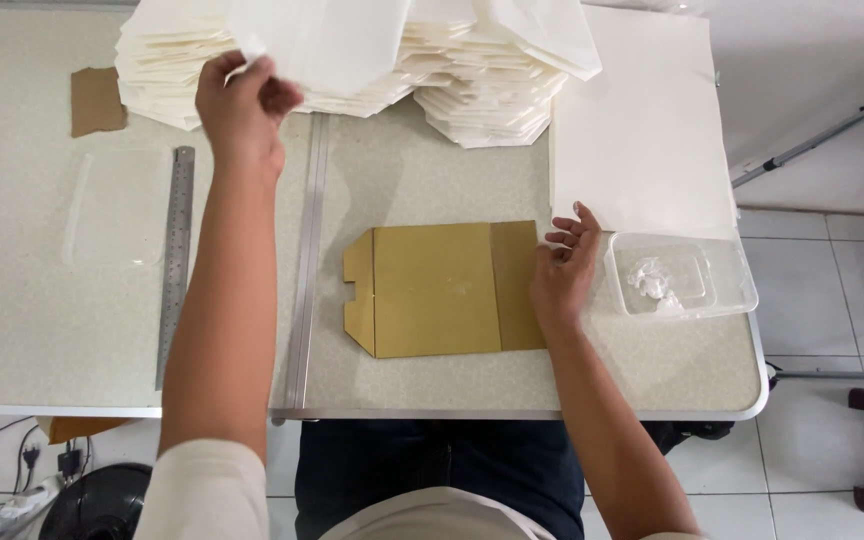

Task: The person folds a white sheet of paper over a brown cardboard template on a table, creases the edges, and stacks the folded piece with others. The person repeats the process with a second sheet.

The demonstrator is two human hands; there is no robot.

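The flat brown cardboard template with a notched left edge (440, 290) lies at the centre of the speckled grey folding table (422, 185), w/ its long side running left-right, probably so it sits square to the person and within easy reach of both hands.

Left hand (242, 105), at approx 11 o'clock from the template, is pinched shut on the lower corner of a thin white paper sheet (322, 40), thumb and fingers closed on it; the sheet hangs lifted over the fanned stack of white folded paper pieces (352, 75) at 12 o'clock. A corner grip looks like the easy way to peel one sheet free of the rest.

Right hand (564, 270) rests at 3 o'clock on the template's right edge, fingers loosely curled, holding nothing; it seems to pin the cardboard so it won't slide. Fingertips also touch the bottom edge of the large flat white paper sheet (642, 130) lying at approx 1 o'clock.

The clear plastic rectangular tub w/ a white lump inside (682, 275) sits just beside the right hand at 3 o'clock, handy for dipping. The long steel ruler (176, 265) lies well apart at 9 o'clock, parked parallel to the table seam; a small brown cardboard scrap (95, 100) at 10 o'clock.
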